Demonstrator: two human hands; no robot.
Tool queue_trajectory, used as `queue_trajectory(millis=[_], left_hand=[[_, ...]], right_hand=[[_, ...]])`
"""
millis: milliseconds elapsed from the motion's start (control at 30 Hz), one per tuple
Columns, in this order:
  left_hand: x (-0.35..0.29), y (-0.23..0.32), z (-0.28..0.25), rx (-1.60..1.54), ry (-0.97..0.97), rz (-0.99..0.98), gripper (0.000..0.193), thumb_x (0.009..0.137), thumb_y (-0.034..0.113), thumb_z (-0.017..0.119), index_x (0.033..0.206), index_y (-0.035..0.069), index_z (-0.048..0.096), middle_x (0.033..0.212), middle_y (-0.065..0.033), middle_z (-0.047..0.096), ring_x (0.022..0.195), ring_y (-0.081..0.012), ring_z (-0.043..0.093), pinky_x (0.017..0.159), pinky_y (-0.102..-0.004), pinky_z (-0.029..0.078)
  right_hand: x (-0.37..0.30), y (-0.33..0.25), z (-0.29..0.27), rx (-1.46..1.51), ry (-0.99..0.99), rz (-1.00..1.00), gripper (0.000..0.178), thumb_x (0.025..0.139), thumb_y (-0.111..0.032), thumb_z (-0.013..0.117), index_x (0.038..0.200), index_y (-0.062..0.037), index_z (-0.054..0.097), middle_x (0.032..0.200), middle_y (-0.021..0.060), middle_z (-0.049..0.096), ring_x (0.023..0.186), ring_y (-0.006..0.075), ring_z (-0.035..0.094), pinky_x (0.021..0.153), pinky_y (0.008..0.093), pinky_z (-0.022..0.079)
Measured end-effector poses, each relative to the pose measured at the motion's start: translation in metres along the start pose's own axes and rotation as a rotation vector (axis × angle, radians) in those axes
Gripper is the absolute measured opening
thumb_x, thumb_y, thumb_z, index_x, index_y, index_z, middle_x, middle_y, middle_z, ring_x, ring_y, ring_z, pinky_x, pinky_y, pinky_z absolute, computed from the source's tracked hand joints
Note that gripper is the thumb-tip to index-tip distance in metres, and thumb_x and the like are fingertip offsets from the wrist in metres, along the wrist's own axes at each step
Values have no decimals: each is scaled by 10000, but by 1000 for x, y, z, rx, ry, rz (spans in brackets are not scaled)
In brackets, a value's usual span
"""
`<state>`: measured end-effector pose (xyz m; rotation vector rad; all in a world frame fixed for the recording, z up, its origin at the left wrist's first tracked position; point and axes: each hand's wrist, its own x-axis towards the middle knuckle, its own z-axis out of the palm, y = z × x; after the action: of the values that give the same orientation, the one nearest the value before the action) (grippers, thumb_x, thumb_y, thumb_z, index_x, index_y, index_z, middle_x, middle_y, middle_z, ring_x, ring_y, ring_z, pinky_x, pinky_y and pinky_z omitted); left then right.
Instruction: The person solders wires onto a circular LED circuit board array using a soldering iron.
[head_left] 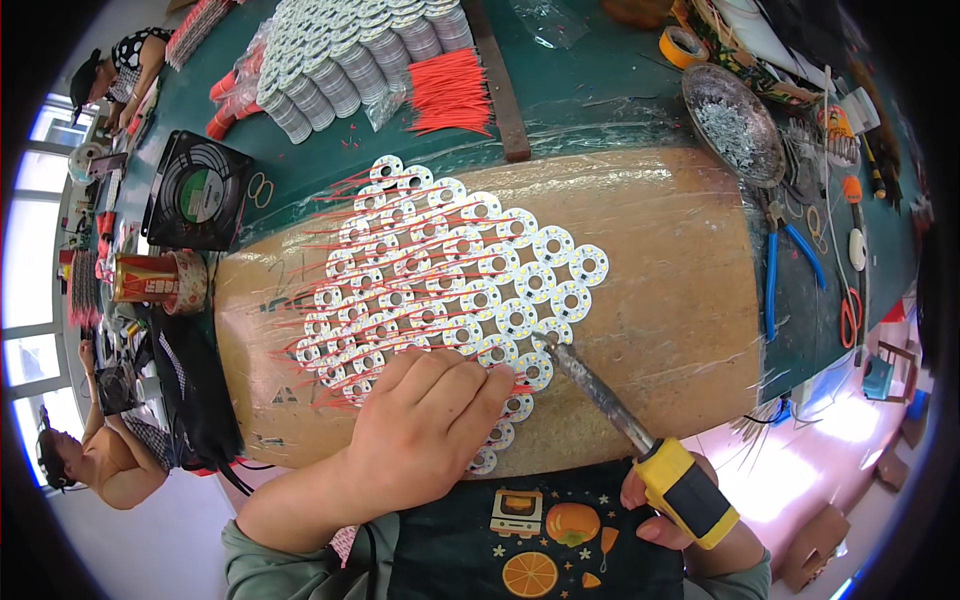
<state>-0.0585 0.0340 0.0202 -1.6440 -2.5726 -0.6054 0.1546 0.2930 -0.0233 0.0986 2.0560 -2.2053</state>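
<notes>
A: So what's on that brown flat sheet (680, 270)?

B: A bunch of flat white ring-shaped circuit boards (485, 262) with yellowish dots, packed close in slanting rows, mostly across the sheet's middle and left. Thin red plastic-coated wires (322, 235) lie over them, lots of ends poking toward the sheet's left edge.

A: And the yellow-and-black-handled soldering iron (625, 422)?

B: Worn metal shaft, slanted over the sheet's near right part, handle past its near edge. Tip's at a right-hand board, can't tell if it's touching tho.
</notes>
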Motion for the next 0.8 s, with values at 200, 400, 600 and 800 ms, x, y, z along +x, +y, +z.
queue_trajectory(millis=[200,400,600,800], left_hand=[[5,0,-4,-16,-6,-2,337,819,122,663,1130,-5,690,974,-78,609,896,-240,618,752,-363,471],[13,9,-17,-58,-20,-42,365,734,93,695,1095,36,711,922,-48,627,848,-226,641,737,-367,491],[10,3,1,-37,-65,-77,314,761,84,694,1072,46,710,934,-49,633,871,-225,640,765,-371,503],[12,3,1,-44,-55,-78,311,767,71,694,1076,34,707,936,-60,632,877,-236,640,772,-371,511]], right_hand=[[-9,-5,-9,-42,-59,138,452,803,-293,881,972,29,613,790,86,620,710,200,641,644,327,534],[-13,1,-5,-62,41,15,401,821,-324,834,914,3,621,745,71,620,624,174,607,572,298,491],[-12,4,-3,-107,62,-17,324,811,-304,817,855,-37,639,729,41,630,599,161,579,544,281,434],[-4,-4,-5,-135,-13,34,289,823,-284,797,857,-45,638,721,37,623,601,156,569,551,281,430]])
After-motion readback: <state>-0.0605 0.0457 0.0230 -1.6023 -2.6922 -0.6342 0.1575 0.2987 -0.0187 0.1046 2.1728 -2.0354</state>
